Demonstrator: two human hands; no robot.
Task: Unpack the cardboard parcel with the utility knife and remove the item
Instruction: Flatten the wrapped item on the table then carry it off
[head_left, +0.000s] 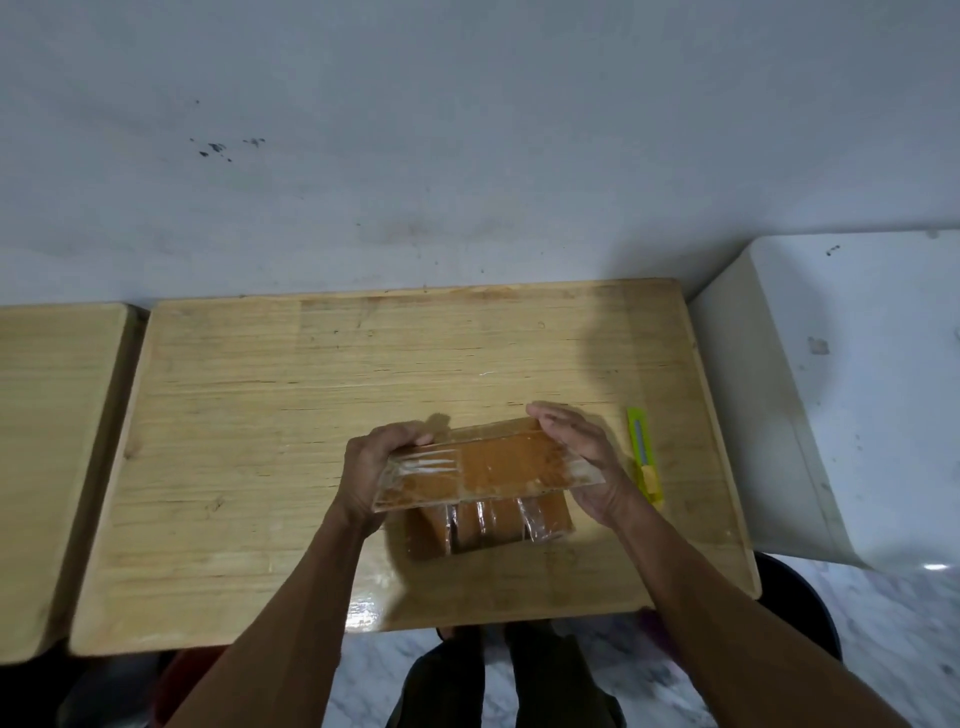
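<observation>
A brown cardboard parcel (488, 470) wrapped in clear shiny tape is held a little above the wooden table (270, 415), its top face tilted toward me. My left hand (371, 467) grips its left end, fingers curled over the far edge. My right hand (582, 457) presses flat against its right end. A yellow-green utility knife (644, 457) lies on the table just right of my right hand, pointing away from me, untouched.
A second wooden table (52, 441) stands to the left across a narrow gap. A white surface (857, 389) sits at the right. A pale wall runs behind. My legs and marbled floor show below the table's near edge.
</observation>
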